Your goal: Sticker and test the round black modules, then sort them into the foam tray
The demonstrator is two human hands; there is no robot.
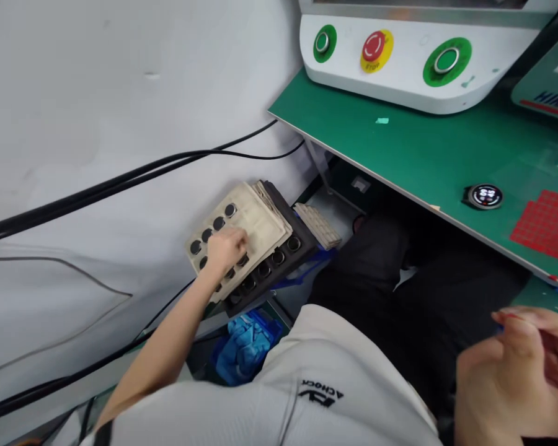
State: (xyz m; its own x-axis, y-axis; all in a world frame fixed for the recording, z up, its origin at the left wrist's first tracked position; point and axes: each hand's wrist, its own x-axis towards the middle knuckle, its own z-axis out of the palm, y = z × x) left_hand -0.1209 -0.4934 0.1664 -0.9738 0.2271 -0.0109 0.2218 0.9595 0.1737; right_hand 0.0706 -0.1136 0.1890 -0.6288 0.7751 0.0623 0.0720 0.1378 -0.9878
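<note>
My left hand [225,249] is over a beige moulded tray [260,218] that holds rows of round dark pieces [219,223] like watch faces. Its fingers are curled together at the tray; whatever lies between them is hidden. Under the beige tray, a black tray [286,263] carries more of these round pieces. At the lower right, my right hand [516,375] is raised near my body with thumb and fingers pinched. A tiny bit of red and blue shows at its fingertips, too small to name. A round watch [486,196] with a lit face lies on the green table [400,148].
A white machine panel [404,68] with two green buttons and a red stop button stands on the table. Red square stickers [546,226] lie at the right. Black cables [167,161] run along the wall. Below the trays sits a blue bin [246,347] of blue pieces.
</note>
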